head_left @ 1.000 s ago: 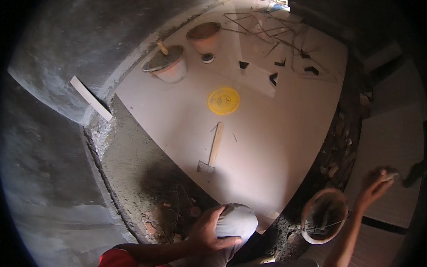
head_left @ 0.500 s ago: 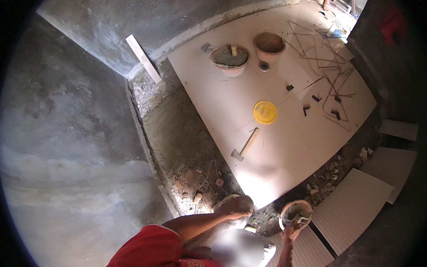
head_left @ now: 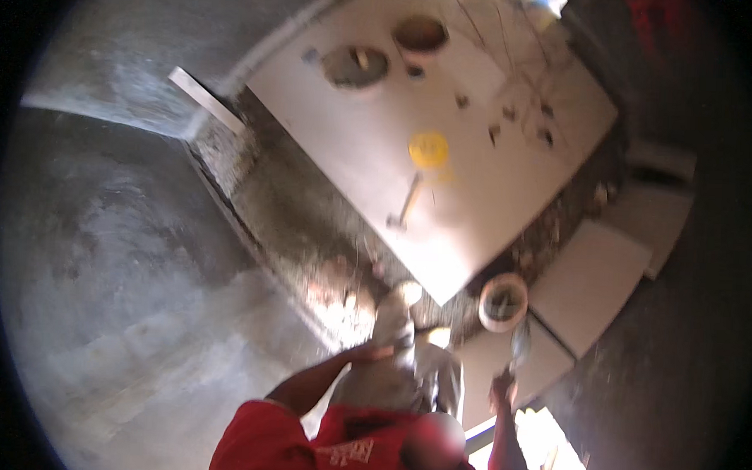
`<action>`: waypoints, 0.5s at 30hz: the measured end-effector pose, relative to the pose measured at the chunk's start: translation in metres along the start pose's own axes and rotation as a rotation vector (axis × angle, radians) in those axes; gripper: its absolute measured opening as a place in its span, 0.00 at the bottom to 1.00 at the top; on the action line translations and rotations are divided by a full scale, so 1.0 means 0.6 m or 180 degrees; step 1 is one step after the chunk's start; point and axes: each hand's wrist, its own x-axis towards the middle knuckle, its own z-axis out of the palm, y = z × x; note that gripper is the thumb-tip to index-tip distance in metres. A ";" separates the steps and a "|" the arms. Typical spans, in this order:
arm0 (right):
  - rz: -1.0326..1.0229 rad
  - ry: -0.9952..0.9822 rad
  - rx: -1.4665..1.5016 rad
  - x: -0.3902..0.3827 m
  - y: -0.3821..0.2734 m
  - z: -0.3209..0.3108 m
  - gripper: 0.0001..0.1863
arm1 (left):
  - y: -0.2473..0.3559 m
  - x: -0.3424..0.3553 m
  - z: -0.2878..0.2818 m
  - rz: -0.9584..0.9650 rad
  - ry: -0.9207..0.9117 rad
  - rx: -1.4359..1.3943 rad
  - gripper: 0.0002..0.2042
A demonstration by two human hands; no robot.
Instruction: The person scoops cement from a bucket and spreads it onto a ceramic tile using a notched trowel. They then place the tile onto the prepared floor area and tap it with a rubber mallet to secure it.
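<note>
Since the frame half a second ago, the right hand (head_left: pixel 503 390) has been drawn back from over the bowl (head_left: pixel 503 324) toward the body, and the whole view has been shifted, so that everything is blurred.

In the head view, the trowel (head_left: pixel 520 343) is held in the right hand, its fingers closed round the handle; the blade is pointed toward the bowl, just short of its rim. The left hand (head_left: pixel 378 352) is rested on the leg (head_left: pixel 393 325); how wide its fingers are spread cannot be told. The bowl is set just beside the near corner of a loose tile (head_left: pixel 594 272), with a second tile (head_left: pixel 487 378) partly covered by the right hand and trowel. Straight ahead of the right hand, the way to the rubble (head_left: pixel 550 226) is blocked by the bowl.

On the pale floor (head_left: pixel 484 214), a hammer (head_left: pixel 409 201) is laid near the closest corner, and a yellow lid (head_left: pixel 429 150) is placed just beyond its handle. Farther off, two buckets are stood side by side: one (head_left: pixel 344 68) filled with grey mix, the other (head_left: pixel 420 33) too blurred to be read. Small black pieces (head_left: pixel 509 114) are scattered to their right, with bent rods (head_left: pixel 534 87) tangled among them. On the left, a white strip (head_left: pixel 207 99) is leaned by the wall (head_left: pixel 124 85).
</note>
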 end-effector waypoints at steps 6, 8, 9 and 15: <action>-0.0193 -0.0183 -0.0510 -0.049 -0.001 0.007 0.11 | -0.001 -0.059 -0.004 -0.2077 -0.0408 0.0301 0.26; -0.0243 -0.0111 -0.0692 -0.081 -0.002 0.020 0.10 | 0.008 -0.069 -0.006 -0.2182 -0.1140 -0.0216 0.53; -0.0308 0.0021 -0.1043 -0.090 0.002 0.025 0.10 | 0.015 -0.074 -0.004 -0.2244 -0.0950 -0.0158 0.52; -0.0638 0.0139 -0.1840 -0.074 0.097 -0.038 0.11 | 0.066 -0.117 0.048 -0.2025 -0.0250 -0.0303 0.50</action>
